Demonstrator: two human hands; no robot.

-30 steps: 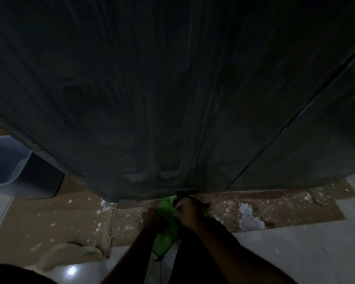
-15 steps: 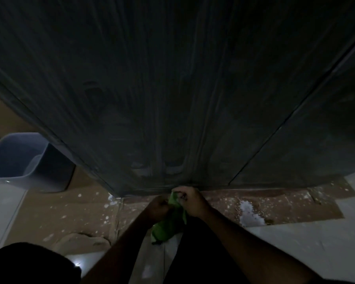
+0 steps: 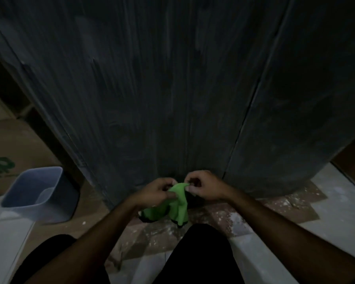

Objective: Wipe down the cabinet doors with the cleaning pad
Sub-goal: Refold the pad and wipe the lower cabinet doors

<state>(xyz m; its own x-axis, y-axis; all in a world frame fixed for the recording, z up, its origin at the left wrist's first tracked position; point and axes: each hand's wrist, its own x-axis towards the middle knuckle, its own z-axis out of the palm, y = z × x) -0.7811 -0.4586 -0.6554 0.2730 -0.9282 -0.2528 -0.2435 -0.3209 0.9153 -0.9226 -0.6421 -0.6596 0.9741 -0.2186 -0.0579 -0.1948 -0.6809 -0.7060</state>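
1. Head view: both hands meet low in front of the dark cabinet doors [image 3: 172, 89], close to the bottom edge of the doors.
2. The left hand [image 3: 155, 193] has its fingers curled round the upper part of a green cleaning pad [image 3: 177, 203], with the thumb laid across the cloth.
3. The right hand [image 3: 205, 186] pinches the top edge of the same pad between thumb and bent fingertips; the other fingers are curled in.
4. The pad hangs from the two hands in soft folds, and its dark-trimmed lower corners dangle above the floor [image 3: 336, 212], just in front of the doors. Whether the pad touches the door surface cannot be told in the dim light.
5. A vertical seam [image 3: 248, 111] runs between the wide left door and the narrower right door; the door faces show pale streaks.
6. The brown floor strip at the foot of the cabinet is flecked with white spots [image 3: 223, 217].
7. To the left stands a translucent blue plastic bin [image 3: 39, 193], upright, with a cardboard box [image 3: 12, 144] bearing green print behind it.
8. The person's dark-clad knees [image 3: 203, 253] fill the bottom of the view.
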